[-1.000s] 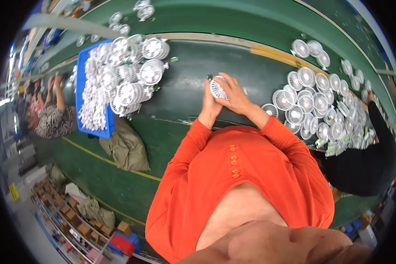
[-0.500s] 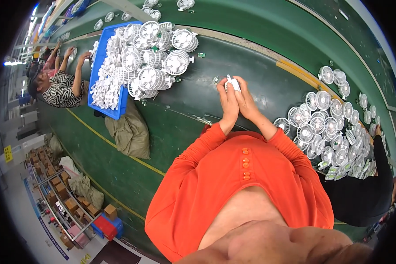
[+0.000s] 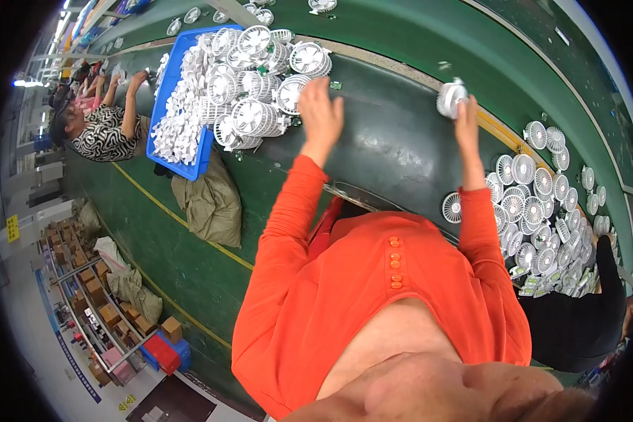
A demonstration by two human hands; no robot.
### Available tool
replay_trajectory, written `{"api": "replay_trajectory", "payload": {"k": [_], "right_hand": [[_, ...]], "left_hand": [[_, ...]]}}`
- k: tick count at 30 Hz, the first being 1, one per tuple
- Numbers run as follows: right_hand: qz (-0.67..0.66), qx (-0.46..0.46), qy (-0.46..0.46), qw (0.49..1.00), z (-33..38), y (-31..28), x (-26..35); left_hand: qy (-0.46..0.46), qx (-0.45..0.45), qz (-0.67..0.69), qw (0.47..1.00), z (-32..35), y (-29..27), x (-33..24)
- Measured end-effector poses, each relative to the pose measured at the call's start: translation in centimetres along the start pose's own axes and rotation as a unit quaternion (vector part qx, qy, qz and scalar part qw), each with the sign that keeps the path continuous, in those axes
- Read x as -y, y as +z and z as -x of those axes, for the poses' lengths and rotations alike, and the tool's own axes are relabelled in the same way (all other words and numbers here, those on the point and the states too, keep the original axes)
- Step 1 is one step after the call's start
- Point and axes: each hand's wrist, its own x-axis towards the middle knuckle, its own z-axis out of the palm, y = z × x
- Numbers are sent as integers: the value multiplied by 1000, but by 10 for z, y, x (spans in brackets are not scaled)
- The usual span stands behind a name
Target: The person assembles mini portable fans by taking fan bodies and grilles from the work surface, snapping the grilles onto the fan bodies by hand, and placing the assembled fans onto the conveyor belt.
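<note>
My left hand (image 3: pixel 321 118) reaches to the right edge of a heap of white fan heads (image 3: pixel 254 117), fingers stretched and thumb apart. Its fingertips overlap the rim of one fan head (image 3: pixel 292 93); whether they touch it I cannot tell. Over the bench's far edge, my right hand (image 3: pixel 466 128) grips a white mini fan (image 3: pixel 450 100), slightly blurred, with a small part sticking out at its top. Beside the heap stands a blue tray (image 3: pixel 199 156) full of small white plastic parts (image 3: pixel 178 144).
Many finished-looking white fans (image 3: pixel 524 204) crowd the bench at right, near a person in black (image 3: pixel 577 323). Beyond the bench (image 3: pixel 387 133) runs a green belt (image 3: pixel 408 42) with several fans. A patterned-shirt co-worker (image 3: pixel 112 133) works at left. A sack (image 3: pixel 207 204) lies below the tray.
My hands, together over a small white part before, have parted. The left went left to the heap; the right moved right and now holds a fan near the belt.
</note>
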Motion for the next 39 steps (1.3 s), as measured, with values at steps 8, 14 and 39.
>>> {"api": "replay_trajectory", "payload": {"k": [8, 14, 39], "right_hand": [[403, 331, -103, 847, 131, -104, 36], [388, 292, -157, 860, 163, -112, -5], [-421, 204, 167, 868, 71, 12, 97]], "left_hand": [[45, 78, -173, 981, -35, -24, 105], [-15, 94, -196, 976, -67, -31, 101], [33, -47, 194, 979, -67, 8, -3]]}}
